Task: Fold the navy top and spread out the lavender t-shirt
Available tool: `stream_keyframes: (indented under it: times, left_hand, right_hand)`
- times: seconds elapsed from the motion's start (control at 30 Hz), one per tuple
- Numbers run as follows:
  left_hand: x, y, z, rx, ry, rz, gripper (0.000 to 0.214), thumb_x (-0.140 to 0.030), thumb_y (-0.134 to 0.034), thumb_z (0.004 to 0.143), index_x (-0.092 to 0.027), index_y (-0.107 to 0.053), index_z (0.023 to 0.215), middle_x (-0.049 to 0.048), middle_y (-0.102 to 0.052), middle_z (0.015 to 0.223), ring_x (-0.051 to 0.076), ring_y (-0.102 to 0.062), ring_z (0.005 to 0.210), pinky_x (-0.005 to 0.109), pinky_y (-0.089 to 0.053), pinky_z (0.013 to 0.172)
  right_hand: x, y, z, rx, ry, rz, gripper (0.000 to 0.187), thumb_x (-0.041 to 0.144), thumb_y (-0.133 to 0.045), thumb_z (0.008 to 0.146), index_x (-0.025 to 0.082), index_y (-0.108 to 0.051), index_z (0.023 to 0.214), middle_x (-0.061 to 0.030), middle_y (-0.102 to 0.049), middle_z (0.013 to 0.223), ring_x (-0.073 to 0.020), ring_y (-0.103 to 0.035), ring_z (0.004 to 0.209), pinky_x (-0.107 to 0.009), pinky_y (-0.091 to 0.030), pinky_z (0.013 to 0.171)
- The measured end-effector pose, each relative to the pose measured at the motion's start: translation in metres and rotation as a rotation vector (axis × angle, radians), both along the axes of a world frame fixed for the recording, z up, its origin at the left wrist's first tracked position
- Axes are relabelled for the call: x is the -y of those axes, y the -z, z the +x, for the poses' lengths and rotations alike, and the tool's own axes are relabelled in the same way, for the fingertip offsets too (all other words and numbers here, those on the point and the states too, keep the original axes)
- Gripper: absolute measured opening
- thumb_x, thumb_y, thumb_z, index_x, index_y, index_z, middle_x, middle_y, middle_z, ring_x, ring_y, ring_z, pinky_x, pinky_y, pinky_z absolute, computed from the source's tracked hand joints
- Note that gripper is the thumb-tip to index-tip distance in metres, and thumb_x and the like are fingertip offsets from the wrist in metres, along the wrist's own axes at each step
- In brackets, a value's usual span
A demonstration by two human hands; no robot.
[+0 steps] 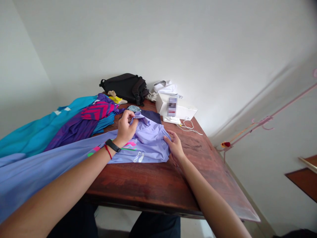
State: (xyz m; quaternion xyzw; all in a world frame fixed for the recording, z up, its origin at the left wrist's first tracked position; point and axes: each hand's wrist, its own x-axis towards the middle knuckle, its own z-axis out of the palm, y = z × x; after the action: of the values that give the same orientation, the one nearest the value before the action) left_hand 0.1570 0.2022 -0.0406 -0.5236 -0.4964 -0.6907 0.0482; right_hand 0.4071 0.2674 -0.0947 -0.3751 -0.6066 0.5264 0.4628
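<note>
A lavender shirt (151, 142) with pink, green and white print lies across the wooden table (148, 183), its long part trailing off to the lower left. My left hand (126, 127), with a black band and a red string on the wrist, pinches a raised fold of the fabric near the far edge. At the shirt's right end, my right hand (174, 145) grips the edge between thumb and fingers. Part of the fabric between the hands is bunched. A dark navy cloth (152, 115) lies just behind the shirt.
Turquoise (29, 127) and purple-pink clothes (81, 122) are heaped on the left. At the back stand a black bag (123, 86), white cloth (165, 87) and a white box (183, 110). A white cable (189, 127) lies beside the box. Right of the table is a pink rack (262, 122).
</note>
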Motion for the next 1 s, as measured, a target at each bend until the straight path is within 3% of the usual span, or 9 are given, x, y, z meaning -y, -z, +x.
stream_keyframes:
  times: [0.13,0.33,0.67,0.83,1.0]
  left_hand:
    - [-0.001,-0.002,-0.002,0.021,0.006,0.013,0.013,-0.014,-0.06,0.082,-0.022,-0.051,0.088,-0.0009,-0.056,0.084,0.015,-0.056,0.074,0.026,-0.045,0.067]
    - [-0.001,-0.002,-0.003,0.026,0.012,0.029,0.013,-0.014,-0.059,0.083,-0.022,-0.051,0.089,-0.0009,-0.055,0.086,0.014,-0.056,0.073,0.026,-0.045,0.066]
    - [-0.003,-0.001,-0.006,0.037,-0.022,0.027,0.011,-0.018,-0.06,0.085,-0.022,-0.051,0.09,-0.0004,-0.056,0.086,0.015,-0.056,0.075,0.027,-0.044,0.067]
    - [-0.006,-0.002,-0.01,0.062,-0.036,0.056,0.013,-0.02,-0.063,0.085,-0.023,-0.052,0.091,-0.0001,-0.058,0.088,0.016,-0.058,0.078,0.028,-0.045,0.07]
    - [-0.009,-0.004,-0.018,0.087,-0.038,0.1,0.013,-0.024,-0.064,0.089,-0.023,-0.051,0.092,0.0,-0.055,0.089,0.015,-0.056,0.08,0.027,-0.045,0.071]
  right_hand:
    - [0.0,-0.002,0.001,-0.002,-0.018,-0.023,0.053,0.05,-0.081,0.073,0.018,-0.067,0.112,-0.0103,-0.076,0.107,-0.0264,-0.072,0.093,-0.037,-0.056,0.083]
    - [0.003,-0.005,0.002,0.063,-0.019,-0.073,0.044,0.055,-0.081,0.072,0.016,-0.071,0.089,-0.0051,-0.074,0.08,-0.0205,-0.066,0.069,-0.03,-0.052,0.064]
    - [0.006,-0.008,0.0,0.11,-0.082,-0.05,0.043,0.059,-0.078,0.074,0.018,-0.067,0.081,-0.0009,-0.068,0.073,-0.0167,-0.06,0.066,-0.026,-0.047,0.061]
    - [0.018,-0.017,0.0,0.156,-0.341,-0.033,0.045,0.054,-0.078,0.076,0.019,-0.072,0.104,-0.0037,-0.074,0.101,-0.0223,-0.067,0.09,-0.031,-0.054,0.079]
    - [0.031,-0.03,0.001,0.235,-0.582,0.032,0.053,0.045,-0.082,0.075,0.022,-0.07,0.122,-0.002,-0.073,0.116,-0.0259,-0.068,0.104,-0.034,-0.055,0.089]
